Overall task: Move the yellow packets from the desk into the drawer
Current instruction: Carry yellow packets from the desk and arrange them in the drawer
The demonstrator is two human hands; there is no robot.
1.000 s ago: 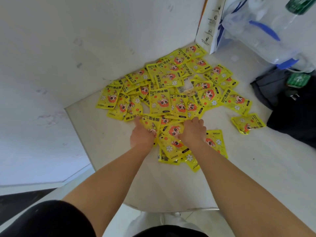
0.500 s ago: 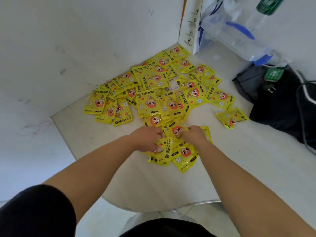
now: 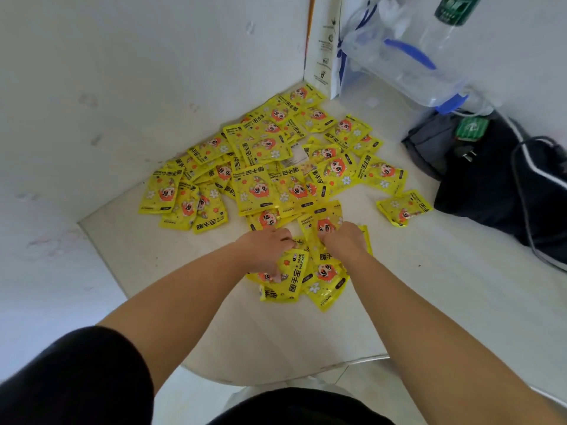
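Head view — the only one. Both hands work the near edge of a spread of yellow packets (image 3: 264, 191) on the pale desk (image 3: 445, 286). The left hand (image 3: 265, 251) is curled, knuckles up, thumb and fingers closed on a small bunch of packets (image 3: 291, 277) at the front. The right hand (image 3: 345, 242) lies just beside it, fingers bent down into the same bunch, apparently raking packets toward the left so they can be lifted as 1 handful rather than singly.

The rest of the pile fans back into the corner against the white wall (image 3: 122, 87); 1 stray packet (image 3: 403, 208) lies apart to the right, near a black bag (image 3: 491, 185).

Packets are flat, glossy pouches with cartoon print — slippery film, likely to slide over each other when gripped loosely. Desk surface matte, rounded front edge.

No drawer in view; judged early in the task, most packets untouched.
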